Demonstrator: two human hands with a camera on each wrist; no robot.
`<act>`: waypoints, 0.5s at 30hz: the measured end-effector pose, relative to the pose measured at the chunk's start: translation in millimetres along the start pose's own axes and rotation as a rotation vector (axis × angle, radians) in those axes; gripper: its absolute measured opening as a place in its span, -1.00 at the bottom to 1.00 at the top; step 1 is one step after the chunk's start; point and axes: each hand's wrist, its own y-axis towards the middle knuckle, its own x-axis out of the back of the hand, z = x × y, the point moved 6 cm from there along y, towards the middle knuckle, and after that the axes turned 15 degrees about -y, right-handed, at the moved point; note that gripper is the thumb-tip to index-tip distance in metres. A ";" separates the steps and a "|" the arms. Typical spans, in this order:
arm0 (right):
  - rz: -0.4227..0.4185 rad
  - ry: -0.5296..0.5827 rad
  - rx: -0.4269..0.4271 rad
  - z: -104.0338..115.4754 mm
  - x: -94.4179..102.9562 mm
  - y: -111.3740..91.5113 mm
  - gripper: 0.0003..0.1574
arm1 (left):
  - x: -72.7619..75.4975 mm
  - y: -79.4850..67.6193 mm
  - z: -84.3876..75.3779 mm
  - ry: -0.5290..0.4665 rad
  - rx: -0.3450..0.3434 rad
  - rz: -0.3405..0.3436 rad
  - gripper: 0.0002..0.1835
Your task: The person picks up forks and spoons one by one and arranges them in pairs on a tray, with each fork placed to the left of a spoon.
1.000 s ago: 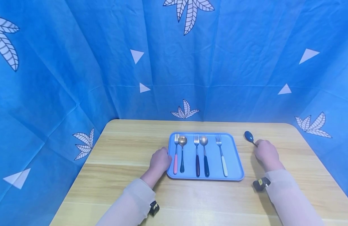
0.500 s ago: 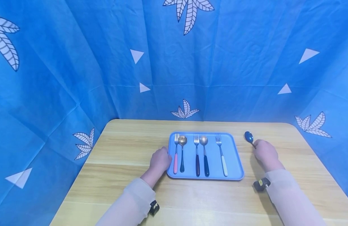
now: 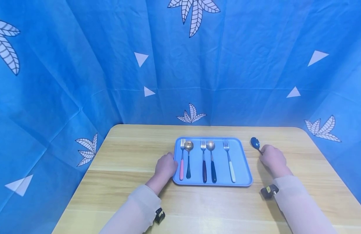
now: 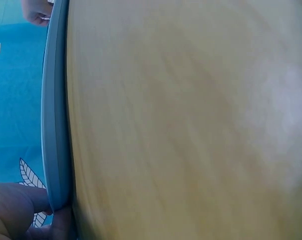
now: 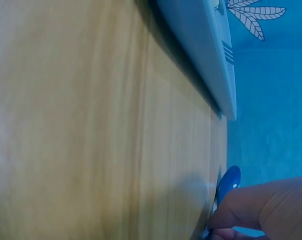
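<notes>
A light-blue tray point(image 3: 241, 165) lies on the table. My left hand point(image 3: 166, 165) grips its left side; in the left wrist view the thumb and fingers point(image 4: 16, 210) pinch the tray's rim point(image 4: 56, 100). To the right of the tray, apart from it, my right hand point(image 3: 274, 158) pinches a spoon point(image 3: 255, 143) by its handle, its dark shiny bowl pointing away. That bowl sits close to the tabletop in the right wrist view; most of the handle is hidden by the hand. On the tray lie a pink-handled fork point(image 3: 181, 167) and a white-handled fork point(image 3: 232, 170).
Between those forks lie a gold-bowled spoon point(image 3: 188, 146), a dark-brown-handled fork point(image 3: 204, 167) and a dark-handled spoon point(image 3: 213, 170). The wooden table point(image 3: 127, 149) ends at a blue curtain point(image 3: 242, 65) with leaf prints. A small black device point(image 3: 269, 191) is strapped at each wrist.
The right hand and its spoon have shifted slightly left toward the tray. The left hand and the tray have stayed in place, and the head view has turned a little.
</notes>
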 end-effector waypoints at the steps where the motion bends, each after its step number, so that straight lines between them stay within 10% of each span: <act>1: 0.005 -0.001 -0.001 0.0 0.2 -0.2 -0.62 | -0.1 0.0 0.0 0.002 0.000 0.001 -0.80; 15: 0.046 0.032 -0.006 -1.9 -2.1 2.8 -0.57 | -1.8 3.9 2.2 0.019 -0.022 -0.007 -0.80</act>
